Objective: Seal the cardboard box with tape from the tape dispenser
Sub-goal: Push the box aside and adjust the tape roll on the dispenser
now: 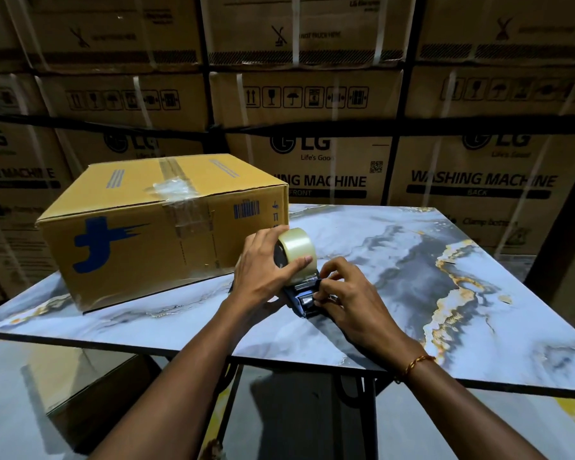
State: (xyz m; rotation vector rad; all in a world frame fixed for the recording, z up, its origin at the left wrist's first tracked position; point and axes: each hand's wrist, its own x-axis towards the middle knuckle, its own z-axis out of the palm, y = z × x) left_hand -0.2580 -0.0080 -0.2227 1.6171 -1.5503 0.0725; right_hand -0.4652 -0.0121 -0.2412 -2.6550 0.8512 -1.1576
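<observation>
A closed yellow-brown cardboard box with a blue logo stands on the left part of the marble-patterned table. Clear tape with a crumpled end runs along its top seam and down the near side. Just right of the box, a black tape dispenser with a roll of clear tape lies on the table. My left hand grips the roll, thumb across its face. My right hand pinches at the dispenser's front end, where the tape comes off; the tape end itself is hidden by my fingers.
Large strapped washing-machine cartons are stacked as a wall right behind the table. The table's front edge runs close to me, with a black metal frame and a glossy floor below. Bare tabletop stretches to the right of my hands.
</observation>
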